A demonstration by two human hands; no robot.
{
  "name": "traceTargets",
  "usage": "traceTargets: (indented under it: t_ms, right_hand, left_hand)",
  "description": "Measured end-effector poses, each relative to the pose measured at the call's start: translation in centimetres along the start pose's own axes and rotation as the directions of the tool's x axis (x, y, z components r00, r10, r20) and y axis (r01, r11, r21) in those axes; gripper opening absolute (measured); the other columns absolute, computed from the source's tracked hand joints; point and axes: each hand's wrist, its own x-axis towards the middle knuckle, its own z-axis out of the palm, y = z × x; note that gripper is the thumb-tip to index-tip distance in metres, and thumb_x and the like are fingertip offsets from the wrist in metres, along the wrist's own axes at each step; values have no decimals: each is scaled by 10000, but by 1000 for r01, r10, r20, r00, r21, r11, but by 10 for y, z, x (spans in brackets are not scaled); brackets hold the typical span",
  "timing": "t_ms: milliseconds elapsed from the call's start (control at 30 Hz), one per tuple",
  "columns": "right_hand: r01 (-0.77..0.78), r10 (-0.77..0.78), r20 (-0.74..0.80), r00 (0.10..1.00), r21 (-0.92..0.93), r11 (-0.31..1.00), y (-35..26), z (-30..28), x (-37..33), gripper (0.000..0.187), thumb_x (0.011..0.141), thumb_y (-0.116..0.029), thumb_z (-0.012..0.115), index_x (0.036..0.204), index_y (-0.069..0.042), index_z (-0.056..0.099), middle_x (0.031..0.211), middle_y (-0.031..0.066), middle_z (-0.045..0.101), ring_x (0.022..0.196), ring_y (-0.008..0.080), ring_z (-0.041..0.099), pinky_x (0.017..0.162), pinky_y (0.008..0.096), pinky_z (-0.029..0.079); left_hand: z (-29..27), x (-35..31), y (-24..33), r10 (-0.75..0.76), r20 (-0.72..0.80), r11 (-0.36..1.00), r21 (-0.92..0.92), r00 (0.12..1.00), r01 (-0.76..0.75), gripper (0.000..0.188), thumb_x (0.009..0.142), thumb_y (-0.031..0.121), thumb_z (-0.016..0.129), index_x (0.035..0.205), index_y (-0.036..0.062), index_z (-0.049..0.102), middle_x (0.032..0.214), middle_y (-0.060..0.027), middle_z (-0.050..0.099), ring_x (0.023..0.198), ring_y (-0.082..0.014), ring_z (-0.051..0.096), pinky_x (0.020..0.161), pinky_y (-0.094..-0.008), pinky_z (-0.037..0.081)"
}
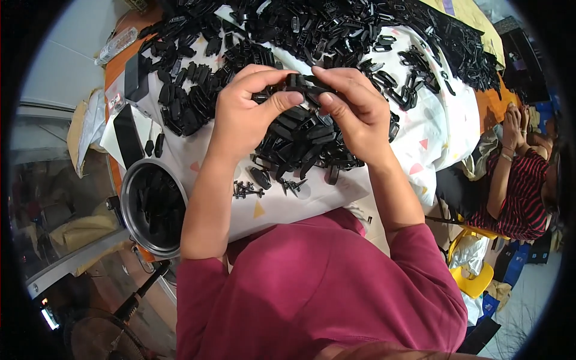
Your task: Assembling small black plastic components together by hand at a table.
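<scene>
Above the heap, my left hand pinches a small black plastic part between thumb and forefinger. Facing it, my right hand has its thumb and fingers closed on the other end. Whether this is one piece or two pressed together I cannot tell. Under my hands lies a pile of long, narrow black plastic parts. Closer to me on the white patterned cloth are a few thin dark pin-like pieces and a small cluster of similar ones.
A metal bowl at the left table edge holds more black parts. Great heaps of black pieces cover the far side. A clear plastic bottle lies far left. On the right sits another person in a striped top.
</scene>
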Motion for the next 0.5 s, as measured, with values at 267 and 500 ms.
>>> traceTargets:
  t_ms: [267,500]
  right_hand:
    - [216,-191,103,976,-389,896,-15,-10,0,341,706,102,569,1023,-19,598,868,105,559,688,194,555,587,242,449]
    - [193,-252,-30,967,-556,808,-6,15,-11,372,688,82,599,1043,-30,586,895,125,556,717,217,566,574,281,465]
  left_hand:
    - [-3,-10,10,198,126,940,255,972,-225,277,701,114,713,931,-12,624,824,-60,621,744,-144,584,673,-231,456]
    - [40,-24,-11,-321,-1,754,-605,947,255,328,796,240,639,1017,0,598,753,19,564,547,-27,418,493,-156,335]
